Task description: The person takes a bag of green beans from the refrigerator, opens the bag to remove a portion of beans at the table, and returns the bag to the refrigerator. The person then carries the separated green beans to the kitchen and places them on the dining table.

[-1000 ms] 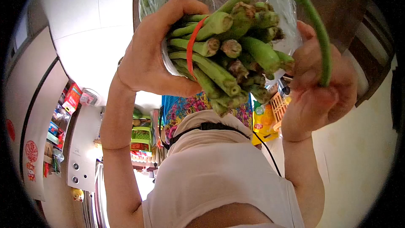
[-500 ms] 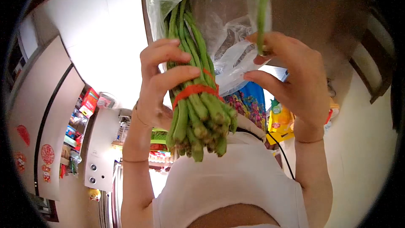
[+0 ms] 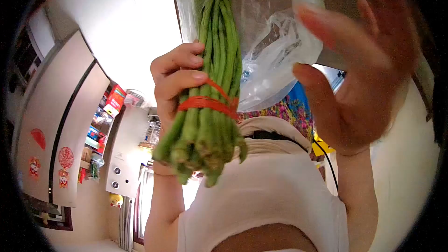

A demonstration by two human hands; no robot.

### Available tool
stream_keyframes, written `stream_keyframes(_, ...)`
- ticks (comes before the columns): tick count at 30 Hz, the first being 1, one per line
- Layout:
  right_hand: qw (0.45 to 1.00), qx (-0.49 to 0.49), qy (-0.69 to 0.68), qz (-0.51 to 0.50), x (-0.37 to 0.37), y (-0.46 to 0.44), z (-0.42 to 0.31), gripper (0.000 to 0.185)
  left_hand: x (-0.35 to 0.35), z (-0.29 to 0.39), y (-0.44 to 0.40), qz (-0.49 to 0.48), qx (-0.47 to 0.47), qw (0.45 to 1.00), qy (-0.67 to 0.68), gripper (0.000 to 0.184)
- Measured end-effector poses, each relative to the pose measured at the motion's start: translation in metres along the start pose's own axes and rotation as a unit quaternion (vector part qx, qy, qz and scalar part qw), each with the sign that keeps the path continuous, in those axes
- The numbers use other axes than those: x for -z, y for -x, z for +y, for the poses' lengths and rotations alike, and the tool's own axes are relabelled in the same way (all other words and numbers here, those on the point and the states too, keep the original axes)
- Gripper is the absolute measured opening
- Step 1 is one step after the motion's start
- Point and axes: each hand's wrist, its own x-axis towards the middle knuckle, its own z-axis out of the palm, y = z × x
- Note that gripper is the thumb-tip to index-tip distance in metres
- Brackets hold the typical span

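Note:
A bundle of long green beans [image 3: 219, 56] is gripped in my left hand [image 3: 179, 77], whose fingers wrap over it from the left. A red band [image 3: 210, 105] ties the bundle near its cut ends, which point down toward me. The far part of the beans lies inside a clear plastic bag [image 3: 275, 74]. My right hand [image 3: 359, 65] is raised to the right of the bag, blurred by motion. Its thumb and fingers are spread apart, with nothing visible between them. The bag's edge hangs near its fingertips.
A brown surface [image 3: 345, 28] lies behind the bag. To the left are a fridge [image 3: 51, 144] with red stickers and a shelf of packages [image 3: 95, 140]. A yellow package [image 3: 324, 144] and a black cord [image 3: 330, 163] show below my right hand.
My right hand has moved up and right, away from the bag edge. The single bean upright at its fingers before no longer shows there. The bundle has tilted, its cut ends swinging left.

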Motion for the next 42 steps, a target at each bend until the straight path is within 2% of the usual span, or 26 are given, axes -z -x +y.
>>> stream_keyframes(1, 0.999, 0.004, 0.031, -0.018, -0.002, -0.004, -0.005, 0.026, 0.002, -0.002, -0.002, 0.013, -0.002, 1.000, 0.013, 0.042)
stream_keyframes(6, 0.990, 0.031, -0.135, 0.025, -0.036, 0.003, -0.008, 0.019, 0.019, -0.013, -0.015, 0.041, -0.028, 0.994, 0.101, 0.031)
stream_keyframes(10, 0.955, 0.017, -0.289, 0.071, -0.060, -0.003, -0.017, 0.023, 0.035, -0.021, -0.025, -0.007, -0.044, 0.972, 0.231, 0.038)
stream_keyframes(16, 0.944, 0.013, -0.325, 0.060, -0.080, -0.025, -0.032, 0.022, 0.038, -0.011, -0.014, 0.058, 0.010, 0.982, 0.179, 0.044)
stream_keyframes(18, 0.930, -0.007, -0.364, 0.056, -0.084, -0.027, -0.035, 0.016, 0.034, -0.011, -0.015, 0.086, 0.032, 0.969, 0.230, 0.056)
stream_keyframes(21, 0.915, 0.011, -0.389, 0.104, -0.088, -0.028, -0.036, 0.011, 0.026, -0.006, -0.014, 0.086, 0.024, 0.976, 0.199, 0.066)
stream_keyframes(22, 0.893, -0.022, -0.438, 0.100, -0.090, -0.029, -0.038, 0.009, 0.033, -0.017, -0.013, 0.086, 0.024, 0.972, 0.218, 0.074)
stream_keyframes(24, 0.839, -0.087, -0.529, 0.092, -0.094, -0.031, -0.038, 0.012, 0.034, -0.011, -0.011, 0.064, 0.019, 0.977, 0.204, 0.075)
stream_keyframes(25, 0.838, -0.091, -0.531, 0.081, -0.092, -0.030, -0.037, 0.009, 0.034, -0.008, -0.010, 0.054, 0.016, 0.979, 0.197, 0.076)
stream_keyframes(27, 0.836, -0.100, -0.536, 0.061, -0.090, -0.024, -0.030, 0.013, 0.035, -0.010, -0.012, 0.044, 0.062, 0.954, 0.288, 0.077)
stream_keyframes(30, 0.937, 0.016, -0.330, 0.114, -0.093, -0.010, -0.027, 0.019, 0.038, -0.015, -0.023, 0.001, 0.033, 0.968, 0.250, 0.078)
stream_keyframes(34, 0.930, 0.031, -0.312, 0.192, -0.100, -0.003, -0.027, 0.021, 0.026, -0.007, -0.020, 0.034, 0.074, 0.966, 0.247, 0.080)
stream_keyframes(36, 0.931, 0.036, -0.300, 0.204, -0.099, -0.005, -0.031, 0.015, 0.030, -0.015, -0.029, -0.027, 0.014, 0.962, 0.271, 0.080)
stream_keyframes(39, 0.924, 0.042, -0.312, 0.219, -0.100, -0.007, -0.032, 0.015, 0.025, -0.006, -0.036, -0.060, -0.027, 0.953, 0.297, 0.082)
stream_keyframes(40, 0.924, 0.046, -0.308, 0.222, -0.099, -0.007, -0.031, 0.015, 0.020, -0.003, -0.034, -0.023, 0.001, 0.965, 0.260, 0.083)
stream_keyframes(42, 0.925, 0.052, -0.300, 0.227, -0.099, -0.007, -0.030, 0.015, 0.020, -0.005, -0.033, -0.008, 0.014, 0.974, 0.227, 0.084)
